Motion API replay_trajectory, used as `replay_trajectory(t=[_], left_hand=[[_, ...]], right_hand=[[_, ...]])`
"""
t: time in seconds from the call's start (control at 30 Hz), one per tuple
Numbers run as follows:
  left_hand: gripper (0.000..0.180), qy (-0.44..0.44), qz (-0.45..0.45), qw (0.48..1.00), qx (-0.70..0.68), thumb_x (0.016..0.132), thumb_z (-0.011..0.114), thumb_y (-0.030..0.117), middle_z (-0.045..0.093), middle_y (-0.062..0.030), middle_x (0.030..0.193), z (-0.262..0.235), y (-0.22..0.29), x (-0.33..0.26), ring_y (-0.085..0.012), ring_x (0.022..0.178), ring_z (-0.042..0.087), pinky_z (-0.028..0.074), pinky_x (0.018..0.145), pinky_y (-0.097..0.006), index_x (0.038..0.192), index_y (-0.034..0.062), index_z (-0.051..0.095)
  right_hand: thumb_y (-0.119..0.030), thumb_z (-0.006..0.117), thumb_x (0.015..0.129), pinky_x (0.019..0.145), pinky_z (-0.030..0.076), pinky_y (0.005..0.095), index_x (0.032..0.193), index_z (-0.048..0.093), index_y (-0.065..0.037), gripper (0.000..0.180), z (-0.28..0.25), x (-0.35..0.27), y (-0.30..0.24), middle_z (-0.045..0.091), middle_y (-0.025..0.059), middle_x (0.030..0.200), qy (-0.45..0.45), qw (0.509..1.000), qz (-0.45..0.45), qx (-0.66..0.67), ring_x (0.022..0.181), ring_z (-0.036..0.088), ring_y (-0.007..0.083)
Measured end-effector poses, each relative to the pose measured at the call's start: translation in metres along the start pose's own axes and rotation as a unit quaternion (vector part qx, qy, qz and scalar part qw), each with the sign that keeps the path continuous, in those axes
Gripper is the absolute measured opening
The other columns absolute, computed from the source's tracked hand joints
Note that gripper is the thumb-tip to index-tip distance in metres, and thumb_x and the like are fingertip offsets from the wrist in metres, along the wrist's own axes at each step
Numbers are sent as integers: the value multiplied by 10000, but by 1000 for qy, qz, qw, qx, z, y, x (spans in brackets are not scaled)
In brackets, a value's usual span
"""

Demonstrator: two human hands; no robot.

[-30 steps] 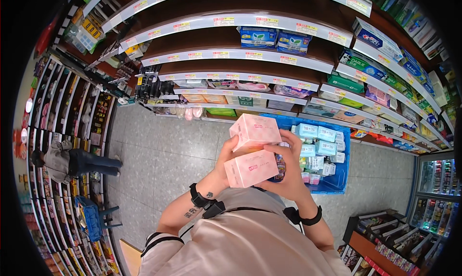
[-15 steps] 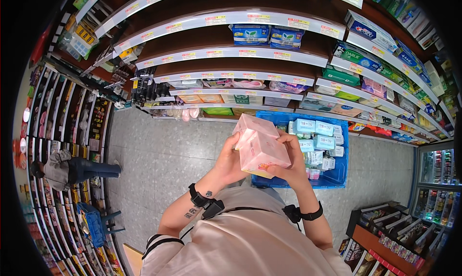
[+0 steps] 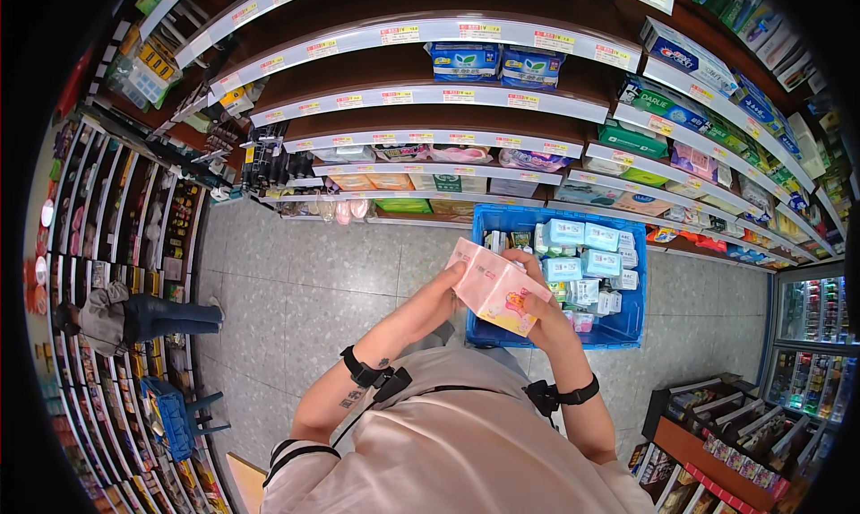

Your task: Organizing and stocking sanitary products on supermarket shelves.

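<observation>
Shop shelves point(image 3: 430, 97) curve along the far side, above a grey tiled floor. Both hands grip one pink soft package point(image 3: 498, 285) at chest height: left hand point(image 3: 445, 297) under its left end, right hand point(image 3: 540, 306) at its right. Just beyond stands a blue crate point(image 3: 627, 321) of packets.

Single head-worn fisheye, looking steeply down, close over hands, rim perhaps distorted

Both forearms rise from the lower edge and meet in front of the chest, elbows bent. The left hand point(image 3: 445, 292) curls its fingers around from one side, the right hand point(image 3: 540, 310) clasps from the other (thumb on top). Each wrist wears a dark band.
</observation>
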State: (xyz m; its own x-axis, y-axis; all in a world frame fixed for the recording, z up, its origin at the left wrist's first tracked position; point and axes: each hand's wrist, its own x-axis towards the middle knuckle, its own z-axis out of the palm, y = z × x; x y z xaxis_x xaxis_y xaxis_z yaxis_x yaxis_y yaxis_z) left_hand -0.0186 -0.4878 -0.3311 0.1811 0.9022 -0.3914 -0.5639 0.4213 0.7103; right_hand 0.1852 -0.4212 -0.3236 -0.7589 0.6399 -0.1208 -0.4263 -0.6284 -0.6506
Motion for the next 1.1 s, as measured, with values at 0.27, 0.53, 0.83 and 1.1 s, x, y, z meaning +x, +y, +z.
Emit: replay_trajectory(t=[0.27,0.53,0.83,1.1], left_hand=[[1005,-30,286,806,517,624,884,306,456,-167,1430,33,41,-30,-350,1301,442,337,1090,-442,1451,60,368],[703,-41,333,757,561,576,933,284,604,-139,1067,32,27,-14,-341,994,584,469,871,-412,1136,69,565],[684,11,247,847,471,621,942,223,614,-121,1130,38,25,-27,-202,1037,625,513,872,-336,1151,43,549],[701,-18,164,863,478,683,893,215,624,-118,1146,34,30,-39,-198,1066,605,507,919,-345,1245,25,521]], right_hand=[[-253,785,737,991,495,349,1410,366,-72,813,-16,-17,13,522,77,1316,-23,998,27,48,1243,528,218],[-232,787,786,1057,455,378,1411,365,-48,777,-37,-23,33,498,87,1359,-31,979,109,168,1267,517,232],[-212,678,903,982,420,415,1399,388,-17,607,-59,-20,63,511,156,1305,16,980,122,157,1165,523,290],[-141,712,878,651,577,343,1239,559,22,425,-31,-33,42,669,164,1060,110,975,151,124,828,676,262]])
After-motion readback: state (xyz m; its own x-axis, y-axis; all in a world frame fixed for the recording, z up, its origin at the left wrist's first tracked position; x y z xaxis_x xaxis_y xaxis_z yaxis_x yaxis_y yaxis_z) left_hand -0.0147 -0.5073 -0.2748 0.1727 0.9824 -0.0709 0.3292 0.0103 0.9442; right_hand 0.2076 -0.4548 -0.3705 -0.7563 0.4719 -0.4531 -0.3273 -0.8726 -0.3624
